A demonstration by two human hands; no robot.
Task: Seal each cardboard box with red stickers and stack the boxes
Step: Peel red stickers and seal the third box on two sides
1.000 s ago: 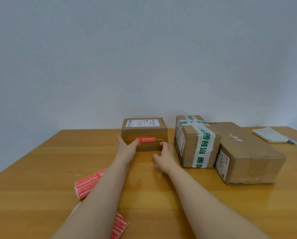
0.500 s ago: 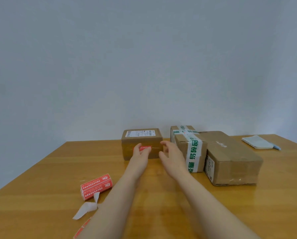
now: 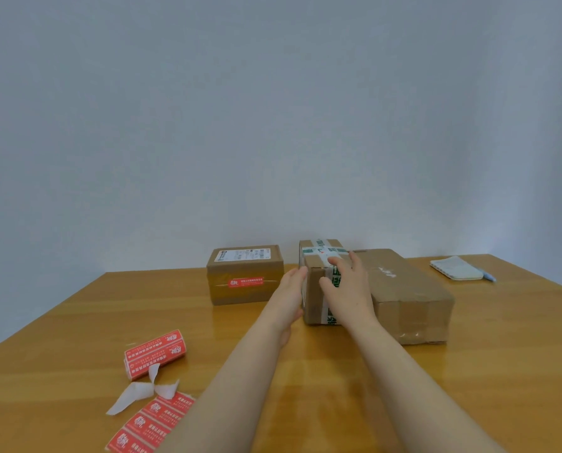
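I see my left hand (image 3: 288,297) flat against the left side of the green-taped box (image 3: 317,289), fingers pressed together; my right hand (image 3: 348,291) lies over its front and top, fingers spread. Left of my fingers stands the stickered box (image 3: 245,274). The larger box (image 3: 407,295) touches on the right. The red sticker roll (image 3: 155,353) lies nearer me.

- Wooden table (image 3: 77,322), bearing:
- small sealed box (image 3: 245,276), 12 o'clock
- green-taped box (image 3: 315,289), 1 o'clock, just beside
- large box (image 3: 410,299)
- notepad (image 3: 456,268), 2 o'clock
- sticker roll (image 3: 155,353), 9 o'clock
- sticker strip (image 3: 149,423), 8 o'clock
- white backing paper (image 3: 136,392)
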